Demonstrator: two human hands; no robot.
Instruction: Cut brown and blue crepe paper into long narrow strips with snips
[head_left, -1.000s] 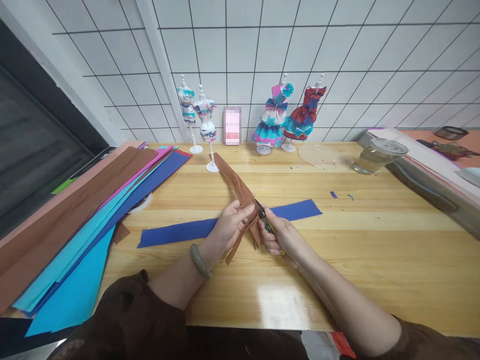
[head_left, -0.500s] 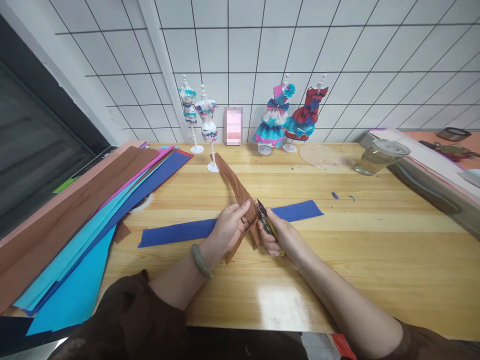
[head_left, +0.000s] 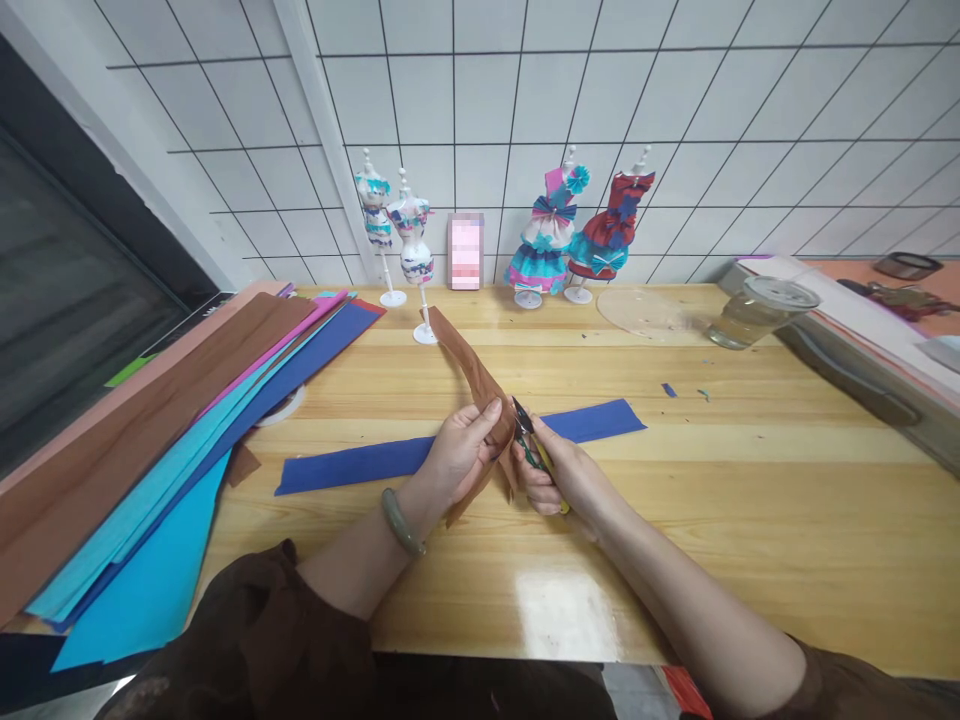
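Observation:
My left hand (head_left: 465, 452) is closed on a brown paper strip (head_left: 474, 372), pinched between thumb and fingers. The strip's far end reaches to a small stand's foot, and its near part hangs below my hand. In my right hand (head_left: 559, 465) is a pair of thread snips (head_left: 523, 416) with dark blades and a yellow and green handle. The blade tips point up and away, right at the strip's edge. Whether they bite into the paper cannot be made out. Under both hands a blue paper strip (head_left: 352, 467) lies across the table.
Stacked coloured paper sheets (head_left: 157, 430) cover the left side. White miniature dress forms (head_left: 415, 235) and paper-dressed ones (head_left: 536, 255) stand at the back, a phone (head_left: 466, 252) between them. A clear cup (head_left: 761, 312) sits at the right; small blue scraps (head_left: 669, 390) lie nearby.
Very little differs. The hands, the brown strip and the snips keep almost the same place, and the whole view has shifted slightly.

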